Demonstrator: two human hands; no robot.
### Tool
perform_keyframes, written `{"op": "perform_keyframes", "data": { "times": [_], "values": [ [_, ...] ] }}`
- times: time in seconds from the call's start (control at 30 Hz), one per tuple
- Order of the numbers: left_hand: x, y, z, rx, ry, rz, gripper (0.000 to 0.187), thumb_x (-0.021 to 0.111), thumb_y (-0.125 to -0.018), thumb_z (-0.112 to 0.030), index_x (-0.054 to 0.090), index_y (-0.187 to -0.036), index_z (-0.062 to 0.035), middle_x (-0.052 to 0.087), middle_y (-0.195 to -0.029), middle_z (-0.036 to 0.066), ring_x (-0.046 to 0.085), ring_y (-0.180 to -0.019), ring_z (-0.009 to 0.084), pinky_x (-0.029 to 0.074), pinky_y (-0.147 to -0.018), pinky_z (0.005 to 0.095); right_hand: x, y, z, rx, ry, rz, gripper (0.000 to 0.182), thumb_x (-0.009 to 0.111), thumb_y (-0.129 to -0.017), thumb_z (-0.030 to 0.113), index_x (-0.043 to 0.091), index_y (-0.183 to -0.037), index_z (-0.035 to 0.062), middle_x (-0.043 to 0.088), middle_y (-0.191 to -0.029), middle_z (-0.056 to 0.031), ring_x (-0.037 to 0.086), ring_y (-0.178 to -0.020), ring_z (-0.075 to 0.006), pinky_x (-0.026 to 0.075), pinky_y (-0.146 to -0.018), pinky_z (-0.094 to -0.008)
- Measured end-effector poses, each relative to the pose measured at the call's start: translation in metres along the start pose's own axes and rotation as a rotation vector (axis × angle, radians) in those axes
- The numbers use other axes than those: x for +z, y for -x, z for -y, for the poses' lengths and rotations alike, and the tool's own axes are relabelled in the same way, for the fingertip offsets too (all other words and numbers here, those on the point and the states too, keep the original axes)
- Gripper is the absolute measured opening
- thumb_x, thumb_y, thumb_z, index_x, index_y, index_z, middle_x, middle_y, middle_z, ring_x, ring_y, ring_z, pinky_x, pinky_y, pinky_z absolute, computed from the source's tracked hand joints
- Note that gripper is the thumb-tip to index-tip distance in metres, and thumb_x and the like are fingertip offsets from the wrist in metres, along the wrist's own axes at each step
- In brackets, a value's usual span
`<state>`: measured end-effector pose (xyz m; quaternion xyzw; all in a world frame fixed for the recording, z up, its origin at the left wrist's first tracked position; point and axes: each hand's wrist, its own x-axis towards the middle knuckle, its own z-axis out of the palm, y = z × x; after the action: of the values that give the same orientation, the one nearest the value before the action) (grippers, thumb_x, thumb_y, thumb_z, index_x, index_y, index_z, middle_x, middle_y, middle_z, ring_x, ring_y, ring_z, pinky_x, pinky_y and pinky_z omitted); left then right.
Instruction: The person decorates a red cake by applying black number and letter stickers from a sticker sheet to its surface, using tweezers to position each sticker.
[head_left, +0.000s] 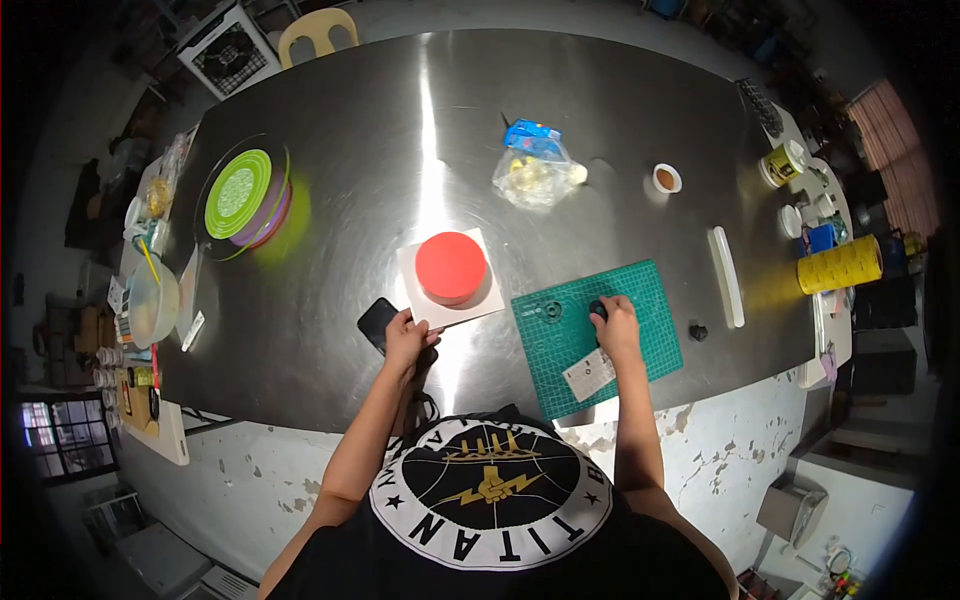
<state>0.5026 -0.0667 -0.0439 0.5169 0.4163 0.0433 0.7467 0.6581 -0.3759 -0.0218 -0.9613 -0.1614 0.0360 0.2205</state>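
A smooth red round cake (450, 267) rests on a square white cake board (490, 298). My left hand (405, 342) pinches the board's near left corner, beside a black phone (376, 322) lying on the table. On the green cutting mat (540, 345), my right hand (619, 328) has its fingers closed around a small black lump (598, 309), partly hidden by the fingers. A pale printed card (588, 375) lies on the mat just below that hand. Another black lump (698, 331) sits to the right of the mat.
A clear plastic bag (540, 182) with a blue packet (532, 136) lies beyond the cake. Stacked green and purple turntables (240, 195) stand left. To the right are a small white cup (667, 179), a white rolling pin (728, 277) and a yellow roll (840, 264).
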Motion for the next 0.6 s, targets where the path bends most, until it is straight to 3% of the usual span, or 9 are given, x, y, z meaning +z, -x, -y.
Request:
{"op": "perform_keyframes", "data": {
  "times": [0.27,0.4,0.43,0.47,0.53,0.6],
  "values": [
    [-0.044,-0.008,-0.001,0.057,-0.175,-0.004,0.028,0.047,-0.082,0.002,0.046,-0.109,0.0083,0.062,-0.079,0.012,0.063,-0.067,0.0168,0.051,-0.057,0.0226,-0.003,-0.011,0.000,0.100,-0.022,0.046,0.032,0.074,-0.062,0.008,0.058,-0.088,0.0004,0.057,-0.094,-0.0162,0.057,-0.085,-0.0319,0.047,-0.076,-0.0380],
    [-0.066,-0.005,0.006,0.172,-0.397,-0.017,0.022,0.055,-0.078,-0.003,0.054,-0.098,0.0067,0.063,-0.074,0.012,0.063,-0.062,0.0157,0.049,-0.056,0.0247,-0.012,-0.018,0.003,0.136,-0.064,0.123,0.031,0.075,-0.059,0.007,0.058,-0.084,0.0009,0.060,-0.078,-0.0097,0.057,-0.067,-0.0200,0.047,-0.063,-0.0308],
    [-0.068,0.001,0.004,0.225,-0.527,-0.042,0.020,0.058,-0.075,-0.006,0.057,-0.092,0.0053,0.064,-0.074,0.012,0.062,-0.060,0.0160,0.048,-0.056,0.0263,-0.015,-0.020,0.002,0.184,-0.155,0.191,0.030,0.075,-0.060,0.007,0.058,-0.084,0.0013,0.059,-0.068,-0.0048,0.052,-0.058,-0.0124,0.045,-0.056,-0.0263],
    [-0.068,0.006,0.002,0.278,-0.659,-0.062,0.019,0.062,-0.072,-0.009,0.060,-0.086,0.0039,0.064,-0.074,0.013,0.062,-0.059,0.0163,0.047,-0.056,0.0279,-0.015,-0.023,0.001,0.191,-0.153,0.191,0.030,0.075,-0.060,0.007,0.058,-0.084,0.0013,0.059,-0.068,-0.0048,0.052,-0.058,-0.0124,0.045,-0.056,-0.0263],
    [-0.065,0.012,0.005,0.300,-0.627,-0.092,0.022,0.066,-0.069,-0.013,0.062,-0.083,0.0026,0.062,-0.072,0.015,0.060,-0.057,0.0210,0.046,-0.056,0.0313,-0.019,-0.024,-0.005,0.238,-0.208,0.226,0.028,0.074,-0.063,0.008,0.059,-0.085,0.0005,0.059,-0.066,-0.0024,0.051,-0.057,-0.0092,0.044,-0.055,-0.0249],
    [-0.064,0.017,0.005,0.519,-0.842,-0.226,0.027,0.067,-0.068,-0.013,0.062,-0.087,0.0035,0.059,-0.067,0.016,0.058,-0.056,0.0248,0.045,-0.055,0.0325,-0.026,-0.024,-0.009,0.242,-0.227,0.250,0.024,0.072,-0.068,0.009,0.060,-0.086,-0.0001,0.060,-0.069,-0.0019,0.053,-0.060,-0.0087,0.044,-0.055,-0.0242]
  ]
}}
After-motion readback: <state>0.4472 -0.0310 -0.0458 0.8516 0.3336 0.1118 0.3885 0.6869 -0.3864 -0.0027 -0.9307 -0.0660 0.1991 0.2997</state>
